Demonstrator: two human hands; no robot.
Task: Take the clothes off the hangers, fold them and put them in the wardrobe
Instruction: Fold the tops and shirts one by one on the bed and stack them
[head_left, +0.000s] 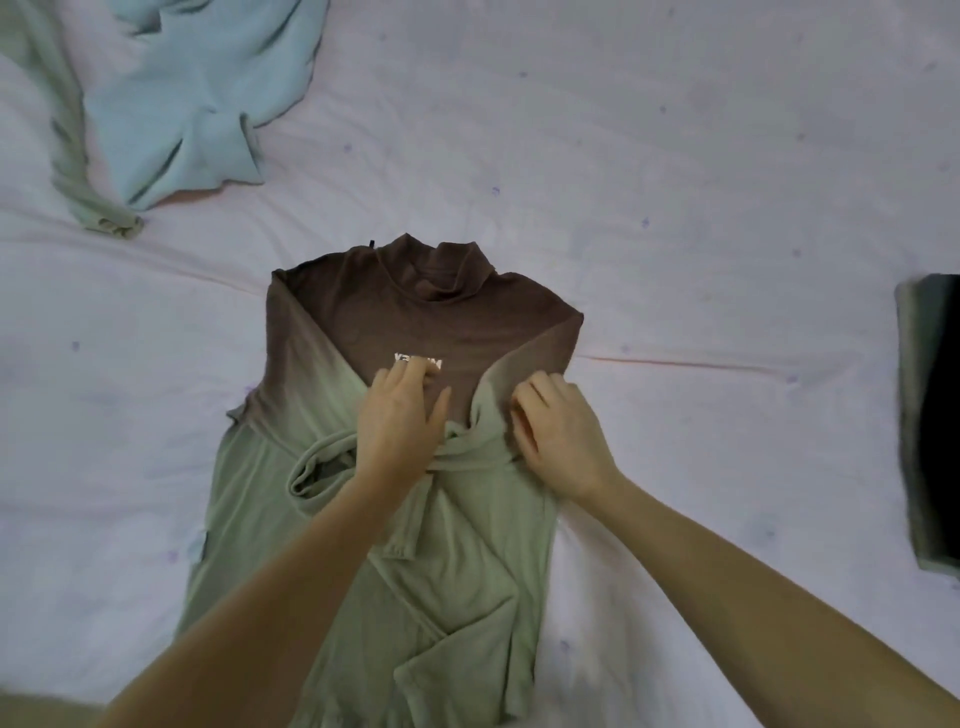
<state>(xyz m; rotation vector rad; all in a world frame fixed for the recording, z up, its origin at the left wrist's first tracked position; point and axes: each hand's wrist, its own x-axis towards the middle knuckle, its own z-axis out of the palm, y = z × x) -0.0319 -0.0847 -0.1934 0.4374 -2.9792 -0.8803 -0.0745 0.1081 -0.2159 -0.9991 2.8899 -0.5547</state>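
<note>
Left hand (400, 415) flat on brown-green top (363, 519), right hand (556, 436) pinching its sleeve (488, 415); centre frame, on bed (727, 208).

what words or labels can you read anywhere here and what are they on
White print on the chest of the brown-to-green turtleneck top: upside down to the camera, partly covered by the left hand, too blurred to read.
No other text shows on the bed sheet or the other clothes.

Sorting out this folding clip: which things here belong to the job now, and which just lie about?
In use: brown-to-green top, left hand and right hand on it.
Lying about: light blue garment, green garment, dark folded pile, bed sheet.
</note>
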